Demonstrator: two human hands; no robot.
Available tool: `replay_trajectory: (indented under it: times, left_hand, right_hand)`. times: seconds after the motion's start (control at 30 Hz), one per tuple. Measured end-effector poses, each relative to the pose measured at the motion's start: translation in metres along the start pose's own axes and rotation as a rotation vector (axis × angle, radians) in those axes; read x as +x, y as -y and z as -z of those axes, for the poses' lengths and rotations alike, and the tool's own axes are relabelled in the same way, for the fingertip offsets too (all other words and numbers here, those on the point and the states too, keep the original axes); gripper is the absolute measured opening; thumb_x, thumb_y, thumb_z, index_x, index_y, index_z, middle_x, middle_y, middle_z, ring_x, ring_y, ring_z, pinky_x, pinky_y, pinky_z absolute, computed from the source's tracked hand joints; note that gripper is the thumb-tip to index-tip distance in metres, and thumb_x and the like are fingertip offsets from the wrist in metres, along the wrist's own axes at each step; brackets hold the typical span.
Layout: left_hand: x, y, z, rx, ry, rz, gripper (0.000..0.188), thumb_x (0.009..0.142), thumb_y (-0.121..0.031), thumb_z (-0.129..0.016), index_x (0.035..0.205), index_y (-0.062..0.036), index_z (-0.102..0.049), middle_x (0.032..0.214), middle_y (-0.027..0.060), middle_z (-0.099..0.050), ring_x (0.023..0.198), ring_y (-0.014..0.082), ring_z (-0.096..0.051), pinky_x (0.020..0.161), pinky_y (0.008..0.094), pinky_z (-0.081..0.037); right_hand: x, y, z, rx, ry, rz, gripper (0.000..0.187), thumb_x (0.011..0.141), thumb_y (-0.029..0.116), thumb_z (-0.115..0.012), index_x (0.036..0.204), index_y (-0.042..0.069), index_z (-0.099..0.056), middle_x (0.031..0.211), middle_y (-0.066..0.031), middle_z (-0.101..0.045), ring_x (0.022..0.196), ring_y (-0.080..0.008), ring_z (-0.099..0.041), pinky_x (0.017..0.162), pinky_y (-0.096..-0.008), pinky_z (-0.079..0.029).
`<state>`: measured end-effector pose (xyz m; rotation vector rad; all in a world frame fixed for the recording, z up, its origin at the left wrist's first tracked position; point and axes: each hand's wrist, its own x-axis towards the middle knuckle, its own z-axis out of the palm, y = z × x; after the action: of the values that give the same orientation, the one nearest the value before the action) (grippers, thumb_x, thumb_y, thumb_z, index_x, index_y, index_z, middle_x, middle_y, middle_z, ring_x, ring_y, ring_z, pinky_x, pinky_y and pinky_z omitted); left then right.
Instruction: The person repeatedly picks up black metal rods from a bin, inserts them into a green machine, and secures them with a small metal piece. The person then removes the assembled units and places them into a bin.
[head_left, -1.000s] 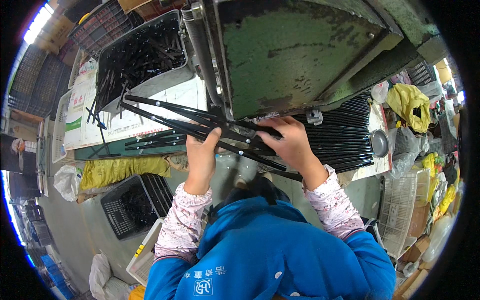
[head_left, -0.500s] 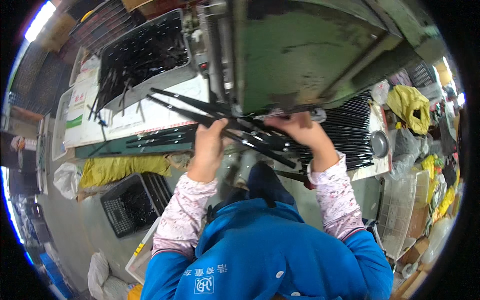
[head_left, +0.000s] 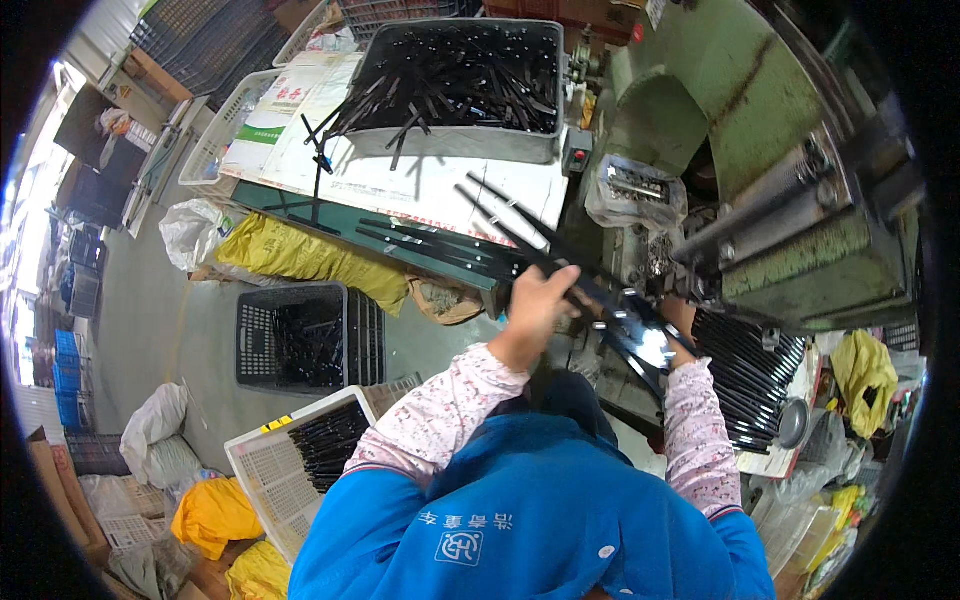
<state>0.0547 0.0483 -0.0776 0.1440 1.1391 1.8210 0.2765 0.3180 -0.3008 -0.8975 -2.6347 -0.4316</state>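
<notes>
My left hand [head_left: 535, 315] is closed round a set of long black metal bars [head_left: 508, 203]; its thumb lies across them. Two of their ends point away to the far left, and the other ends cross near my right hand [head_left: 682, 318]. Shiny round joints show where the bars cross. The right hand is beside the bars under the green press [head_left: 815, 265], and its fingers are mostly hidden. A row of similar black bars [head_left: 745, 385] lies beside the right wrist.
A grey crate [head_left: 460, 145] heaped with black strips stands on the bench. Loose bars [head_left: 430, 245] lie on the bench edge. A clear-bagged tray [head_left: 640, 200] of small metal parts sits by the press. Crates [head_left: 365, 330] and a white basket [head_left: 270, 480] stand on the floor at left.
My view has swung left, so the press appears farther right and more of the crate shows. The left hand still grips the bars; the right hand is now more hidden behind them.
</notes>
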Motion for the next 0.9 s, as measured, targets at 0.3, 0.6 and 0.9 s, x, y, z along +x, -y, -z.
replay_trajectory:
  times: [0.3, 0.6, 0.9]
  left_hand:
    - [0.114, -0.015, 0.191, -0.031, -0.36, -0.018, 0.027, 0.088, -0.019, -0.067, 0.082, 0.0044, -0.054, 0.071, 0.0135, -0.061, 0.05, 0.021, -0.059, 0.051, 0.0305, -0.053]
    - [0.209, -0.147, 0.119, 1.32, -0.492, -0.66, 0.028, 0.09, -0.024, -0.057, 0.083, 0.0031, -0.061, 0.076, 0.0265, -0.062, 0.078, 0.0428, -0.062, 0.072, 0.0514, -0.047]
    - [0.324, -0.198, 0.162, 1.462, -0.983, -0.37, 0.035, 0.082, -0.04, -0.065, 0.098, -0.0088, -0.071, 0.103, 0.0189, -0.062, 0.099, 0.0381, -0.058, 0.086, 0.047, -0.047]
  right_hand:
    - [-0.005, 0.012, 0.069, 0.373, 0.014, -0.001, 0.024, 0.09, 0.009, -0.055, 0.112, 0.001, -0.06, 0.101, -0.0186, -0.06, 0.091, -0.0343, -0.058, 0.079, -0.0413, -0.047]
    - [0.043, 0.047, 0.159, 0.888, 0.13, -0.658, 0.017, 0.089, 0.01, -0.062, 0.099, -0.002, -0.067, 0.079, -0.0112, -0.066, 0.063, -0.0166, -0.062, 0.057, -0.0306, -0.049]
    - [0.022, 0.043, 0.156, 0.706, -0.007, -0.463, 0.013, 0.077, 0.011, -0.067, 0.088, 0.004, -0.068, 0.079, -0.0101, -0.065, 0.065, -0.0262, -0.061, 0.058, -0.037, -0.048]
